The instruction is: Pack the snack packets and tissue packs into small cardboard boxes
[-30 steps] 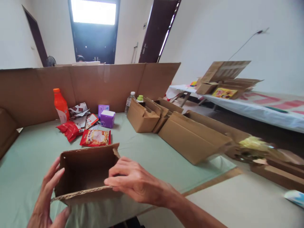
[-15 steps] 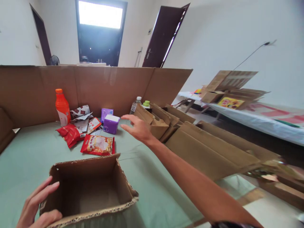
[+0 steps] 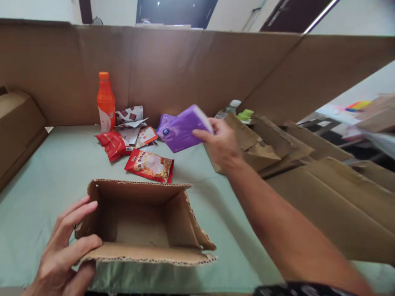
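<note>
My right hand (image 3: 220, 142) grips a purple tissue pack (image 3: 187, 129) by its right end, thumb in front, holding it tilted above the table. A second purple pack (image 3: 163, 120) shows partly behind it. My left hand (image 3: 69, 242) is closed on the left edge of an open cardboard box (image 3: 138, 218), fingertips over the rim and thumb at the front corner. Nothing lies inside the box where I can see. Just beyond it is a red snack bag (image 3: 151, 165) with a pictured front. Another red bag (image 3: 114, 146) lies farther back to the left.
An orange bottle (image 3: 105, 102) stands at the back left beside several crumpled wrappers (image 3: 132, 119). Tall cardboard (image 3: 173, 70) walls the table's far side. To the right are cardboard boxes (image 3: 253, 144), with a clear bottle (image 3: 230, 109) and a green-capped item (image 3: 246, 115) behind them.
My right hand has closed on the front purple tissue pack and lifted it off the table. My left hand stays on the box. The view has tipped down and turned left.
</note>
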Available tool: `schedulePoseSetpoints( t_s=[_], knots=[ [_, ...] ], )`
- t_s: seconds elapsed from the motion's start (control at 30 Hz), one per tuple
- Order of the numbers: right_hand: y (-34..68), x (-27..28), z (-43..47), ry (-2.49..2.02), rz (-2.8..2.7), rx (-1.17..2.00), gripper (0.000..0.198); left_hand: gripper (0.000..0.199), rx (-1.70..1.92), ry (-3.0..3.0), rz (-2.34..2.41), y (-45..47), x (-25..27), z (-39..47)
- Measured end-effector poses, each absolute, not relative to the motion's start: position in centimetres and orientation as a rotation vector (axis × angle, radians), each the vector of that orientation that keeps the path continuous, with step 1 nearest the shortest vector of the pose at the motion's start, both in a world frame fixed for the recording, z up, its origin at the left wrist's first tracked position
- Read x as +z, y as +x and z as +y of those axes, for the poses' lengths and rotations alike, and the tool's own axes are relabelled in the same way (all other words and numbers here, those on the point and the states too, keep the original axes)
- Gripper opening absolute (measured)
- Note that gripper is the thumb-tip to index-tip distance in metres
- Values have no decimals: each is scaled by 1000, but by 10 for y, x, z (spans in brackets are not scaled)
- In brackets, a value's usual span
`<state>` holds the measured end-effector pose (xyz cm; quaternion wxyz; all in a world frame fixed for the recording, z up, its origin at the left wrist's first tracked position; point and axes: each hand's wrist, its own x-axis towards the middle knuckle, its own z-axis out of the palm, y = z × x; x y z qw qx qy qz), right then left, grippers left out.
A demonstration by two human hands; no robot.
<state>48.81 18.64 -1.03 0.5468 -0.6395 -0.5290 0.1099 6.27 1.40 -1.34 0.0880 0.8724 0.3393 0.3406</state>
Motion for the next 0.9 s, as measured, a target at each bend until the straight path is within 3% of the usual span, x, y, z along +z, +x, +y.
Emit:
schedulePoseSetpoints(
  t_s=[0.1,0.2,0.3,0.4,0.6,0.9],
  knots=[
    [464,41,119,-1038,-1275,453,40,33,1096,2561,993,63,-20,18],
    [431,83,58,-1017,-1538,486,47,31,1160,2502,1030,68,-25,19],
    [397,101,23,-1132,-1915,309,56,28,1218,2466,1040,72,-28,18],
    [361,95,16,-1239,-2195,219,50,28,1241,2442,1054,73,-29,15],
    [300,55,37,-1514,-2471,431,40,27,1271,2499,1023,69,-32,11],
    [273,40,53,-1744,-2852,511,59,23,1043,2871,824,57,-25,28]
  ],
)
